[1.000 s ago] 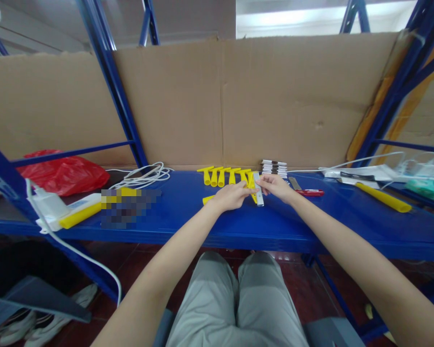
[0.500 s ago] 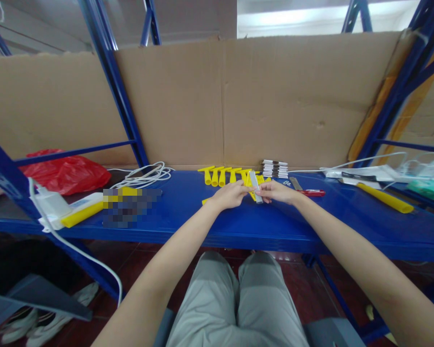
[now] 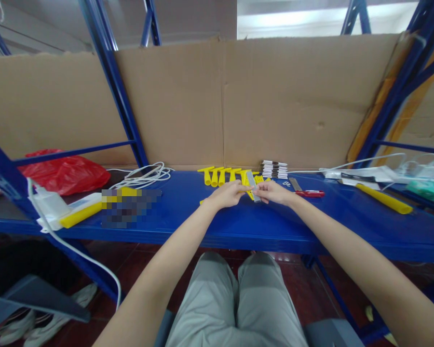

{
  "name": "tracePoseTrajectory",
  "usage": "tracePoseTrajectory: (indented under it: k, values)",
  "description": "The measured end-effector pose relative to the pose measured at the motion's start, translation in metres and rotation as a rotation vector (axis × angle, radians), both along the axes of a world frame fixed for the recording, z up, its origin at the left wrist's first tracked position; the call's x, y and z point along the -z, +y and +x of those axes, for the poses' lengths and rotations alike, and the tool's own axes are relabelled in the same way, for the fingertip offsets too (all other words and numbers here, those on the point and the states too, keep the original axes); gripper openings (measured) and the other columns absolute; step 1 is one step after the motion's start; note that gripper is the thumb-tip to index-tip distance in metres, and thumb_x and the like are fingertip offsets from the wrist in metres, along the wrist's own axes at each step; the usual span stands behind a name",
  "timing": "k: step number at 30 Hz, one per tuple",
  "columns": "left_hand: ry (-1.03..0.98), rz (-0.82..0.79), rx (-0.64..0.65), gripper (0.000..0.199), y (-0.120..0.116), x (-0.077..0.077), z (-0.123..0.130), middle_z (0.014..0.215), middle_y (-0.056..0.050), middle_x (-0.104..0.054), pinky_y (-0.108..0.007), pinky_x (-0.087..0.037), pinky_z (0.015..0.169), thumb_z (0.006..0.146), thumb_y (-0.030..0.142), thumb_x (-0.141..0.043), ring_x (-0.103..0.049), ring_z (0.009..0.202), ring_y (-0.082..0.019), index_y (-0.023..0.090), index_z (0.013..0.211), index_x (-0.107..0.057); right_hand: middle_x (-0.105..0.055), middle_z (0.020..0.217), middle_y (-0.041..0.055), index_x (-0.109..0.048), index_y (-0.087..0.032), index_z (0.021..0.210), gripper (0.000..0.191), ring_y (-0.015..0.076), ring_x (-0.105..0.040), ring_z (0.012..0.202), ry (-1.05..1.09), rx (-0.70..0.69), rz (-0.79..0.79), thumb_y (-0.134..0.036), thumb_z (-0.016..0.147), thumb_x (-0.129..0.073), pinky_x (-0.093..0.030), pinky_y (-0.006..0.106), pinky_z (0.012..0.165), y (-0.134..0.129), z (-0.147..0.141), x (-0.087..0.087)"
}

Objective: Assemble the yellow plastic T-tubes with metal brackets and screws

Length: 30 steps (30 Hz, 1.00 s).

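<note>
My left hand (image 3: 231, 193) is closed, its fingertips pinching a thin yellow plastic piece (image 3: 245, 191); most of that piece is hidden. Facing it, my right hand (image 3: 271, 192) is closed on a flat grey strip (image 3: 250, 179), which tilts away from me over the shelf. The two sets of fingertips nearly meet at the strip. Just behind them stands a row of yellow T-shaped plastic parts (image 3: 222, 177). A stack of white strips with dark marks (image 3: 274, 169) lies behind my right hand. Small rings or screws (image 3: 286, 183) are close by.
A red-handled tool (image 3: 310, 193) and a grey flat blade (image 3: 294, 184) lie right of my hands. A yellow tube (image 3: 385, 198) sits farther right. White cable (image 3: 144, 176) and a red plastic bag (image 3: 67, 172) are at left. Cardboard (image 3: 173, 106) closes the back.
Both hands and the grey strip have shifted slightly left. The yellow piece at my left fingertips shows more clearly now.
</note>
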State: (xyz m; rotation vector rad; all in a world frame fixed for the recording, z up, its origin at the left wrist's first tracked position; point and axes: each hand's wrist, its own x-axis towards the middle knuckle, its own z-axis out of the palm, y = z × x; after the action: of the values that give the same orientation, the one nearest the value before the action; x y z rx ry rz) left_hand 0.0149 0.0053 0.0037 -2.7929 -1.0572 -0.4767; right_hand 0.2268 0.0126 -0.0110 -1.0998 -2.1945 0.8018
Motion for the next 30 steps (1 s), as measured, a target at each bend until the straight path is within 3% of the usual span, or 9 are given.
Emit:
tracePoseTrajectory:
  k: [6,9,13,15,19,24,30]
  values:
    - [0.040,0.009,-0.024,0.041,-0.004,-0.002,0.003,0.101,-0.007,-0.061,-0.028,-0.045,0.083,0.095,0.022,-0.042,-0.059,0.093,-0.018,0.029,0.133,-0.056,-0.055,0.054,-0.0005,-0.055,-0.019,0.069,0.033,0.0103,-0.047,0.045,0.106,0.041,-0.096,-0.049,0.079,-0.054,-0.035,0.024,0.047,0.004,0.009,-0.001]
    - [0.056,0.008,-0.034,0.042,-0.005,-0.002,0.004,0.102,-0.007,-0.060,-0.028,-0.045,0.083,0.095,0.022,-0.041,-0.060,0.094,-0.018,0.029,0.134,-0.055,-0.060,0.063,0.0019,-0.057,-0.019,0.071,0.024,0.0122,-0.051,0.050,0.106,0.189,0.025,-0.041,0.081,-0.053,-0.039,0.025,0.050,0.015,0.021,0.001]
    - [0.055,0.011,-0.049,0.043,-0.005,-0.001,0.003,0.104,-0.007,-0.060,-0.028,-0.046,0.083,0.095,0.020,-0.041,-0.060,0.096,-0.019,0.029,0.135,-0.054,-0.067,0.073,0.0063,-0.060,-0.020,0.069,0.013,0.0192,-0.059,0.073,-0.092,0.454,0.314,-0.027,0.078,-0.056,-0.045,0.029,0.068,0.032,0.045,0.005]
    - [0.057,-0.008,-0.052,0.043,-0.004,-0.001,0.003,0.104,-0.007,-0.061,-0.028,-0.046,0.082,0.094,0.020,-0.043,-0.061,0.095,-0.019,0.030,0.133,-0.056,-0.070,0.080,0.0084,-0.064,-0.020,0.074,0.007,0.0211,-0.061,0.078,-0.167,0.559,0.335,-0.023,0.076,-0.058,-0.045,0.030,0.073,0.038,0.057,0.007]
    - [0.054,-0.046,-0.041,0.042,-0.002,0.000,0.002,0.104,-0.007,-0.063,-0.028,-0.046,0.083,0.092,0.020,-0.046,-0.061,0.094,-0.019,0.030,0.131,-0.058,-0.072,0.081,0.0085,-0.070,-0.020,0.076,0.009,0.0220,-0.064,0.082,-0.306,0.616,0.299,-0.026,0.075,-0.063,-0.046,0.028,0.074,0.046,0.071,0.009]
    - [-0.033,-0.087,0.003,0.041,0.002,0.003,0.001,0.103,-0.006,-0.065,-0.027,-0.045,0.086,0.092,0.020,-0.048,-0.061,0.092,-0.017,0.028,0.130,-0.059,-0.074,0.090,0.0083,-0.074,-0.019,0.087,0.025,0.0216,-0.067,0.087,-0.557,0.660,0.181,-0.035,0.081,-0.058,-0.047,0.026,0.074,0.040,0.054,0.001]
    - [-0.076,-0.099,0.016,0.041,0.005,0.005,-0.001,0.102,-0.006,-0.067,-0.027,-0.046,0.086,0.090,0.020,-0.050,-0.061,0.092,-0.018,0.028,0.129,-0.060,-0.072,0.102,0.0164,-0.073,-0.013,0.102,0.037,0.0275,-0.067,0.098,-0.857,0.675,0.137,-0.038,0.087,-0.052,-0.048,0.031,0.080,0.029,0.021,-0.016]
